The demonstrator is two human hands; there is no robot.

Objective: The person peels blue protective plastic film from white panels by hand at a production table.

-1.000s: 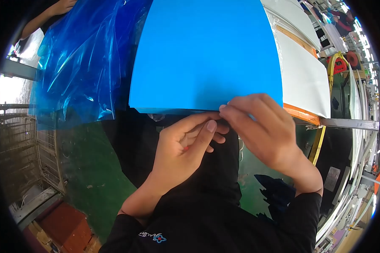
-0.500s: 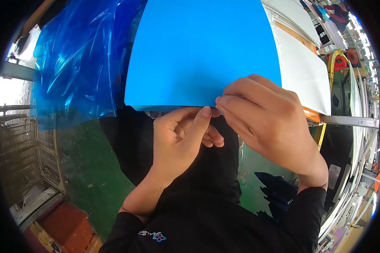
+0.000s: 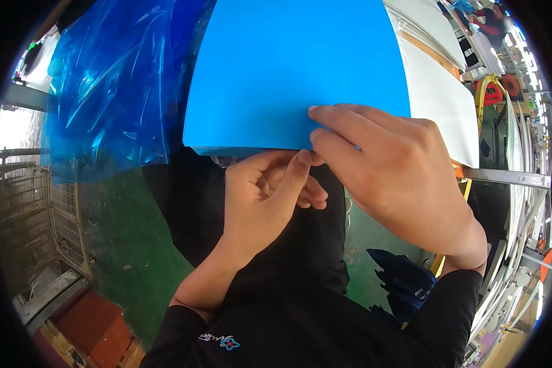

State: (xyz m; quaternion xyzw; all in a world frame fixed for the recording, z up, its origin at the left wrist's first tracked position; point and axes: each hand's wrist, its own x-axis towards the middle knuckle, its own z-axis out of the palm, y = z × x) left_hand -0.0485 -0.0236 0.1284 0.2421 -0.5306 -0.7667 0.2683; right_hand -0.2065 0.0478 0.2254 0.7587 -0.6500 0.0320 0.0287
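Observation:
A bright blue sheet (image 3: 288, 67) lies in front of me, its near edge facing my body. My left hand (image 3: 260, 199) is at that edge, palm turned up. Its thumb presses on the edge and its other fingers curl underneath, so the edge is pinched. Beside it, my right hand (image 3: 389, 165) reaches over the near right part of the sheet. Its index finger and thumb tips rest at the blue surface with a small gap between them. I see nothing held between them, though a thin film there would be hard to make out.
Crumpled clear blue film (image 3: 113, 92) hangs at the left. White panels (image 3: 441, 104) are stacked at the right beside a metal bar (image 3: 509, 177). A wire rack (image 3: 64, 214) and a brown box (image 3: 92, 328) stand lower left. Another person (image 3: 492, 24) is far off at upper right.
My right hand's fingertips have moved up over the sheet and spread from a pinch. My left hand stays at the edge, almost still.

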